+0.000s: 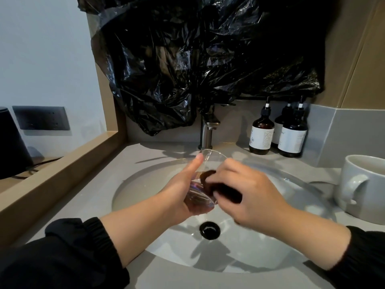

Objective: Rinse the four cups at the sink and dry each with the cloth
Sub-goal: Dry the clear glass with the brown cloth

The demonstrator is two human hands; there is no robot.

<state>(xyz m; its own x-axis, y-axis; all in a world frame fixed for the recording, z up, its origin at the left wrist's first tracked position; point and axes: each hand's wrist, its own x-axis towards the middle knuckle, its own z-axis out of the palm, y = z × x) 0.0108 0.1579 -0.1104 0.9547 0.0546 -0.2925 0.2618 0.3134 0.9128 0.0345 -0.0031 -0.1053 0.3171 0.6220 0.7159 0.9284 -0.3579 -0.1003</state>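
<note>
Over the sink [143,184], frame centre, the left hand [177,199] grips a glass cup [199,196] under the faucet [206,132] stream; the right hand [252,195] clutches a dark cloth [208,181] against it. This cup looks mid-rinse; the white mug [366,184] at right seems pending.

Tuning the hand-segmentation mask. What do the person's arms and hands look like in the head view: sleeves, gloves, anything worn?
The left hand and right hand are bare: no gloves, rings or watch visible. The left sleeve and right sleeve are black fabric and end partway up the forearm. The left cuff is gathered elastic. No logos or markings show.
</note>
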